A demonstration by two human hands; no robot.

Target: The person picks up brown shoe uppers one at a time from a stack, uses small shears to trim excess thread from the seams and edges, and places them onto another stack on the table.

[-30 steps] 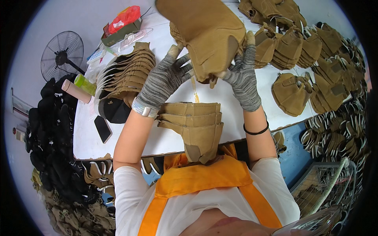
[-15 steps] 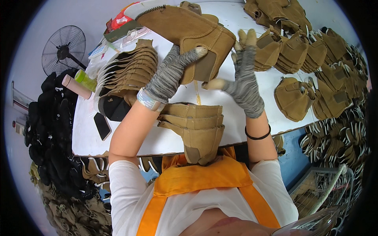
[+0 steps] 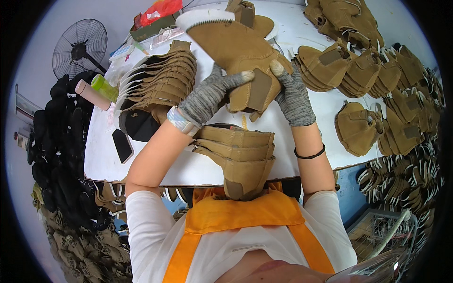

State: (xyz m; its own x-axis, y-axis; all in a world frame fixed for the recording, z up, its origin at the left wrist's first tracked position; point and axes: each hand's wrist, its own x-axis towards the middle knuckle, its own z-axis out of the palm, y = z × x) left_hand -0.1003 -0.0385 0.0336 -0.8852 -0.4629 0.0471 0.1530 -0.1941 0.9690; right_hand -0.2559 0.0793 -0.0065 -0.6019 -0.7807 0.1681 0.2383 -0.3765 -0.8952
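A brown boot upper (image 3: 226, 47) with a white lining edge and a row of stitching is held over the table between my two gloved hands. My left hand (image 3: 205, 99), in a grey knit glove with bare fingertips, grips its left side, thumb lying across the front. On the opposite side my right hand (image 3: 296, 100), gloved alike, pinches it with the thumb in front; the other fingers are mostly hidden behind. Just below, a short stack of brown uppers (image 3: 247, 155) overhangs the table's near edge against my orange apron (image 3: 243, 212).
Left on the white table (image 3: 160, 165) lie a row of nested uppers (image 3: 165, 75), a phone (image 3: 123, 146), a pink bottle (image 3: 92, 95) and a green bottle (image 3: 104, 87). More brown uppers (image 3: 325, 66) fill the right side. A fan (image 3: 79, 49) stands beyond the left edge.
My right hand, apart from the upper and spread before, has closed on its right side. The upper has tilted and shifted slightly right and down, with my left hand still on it.
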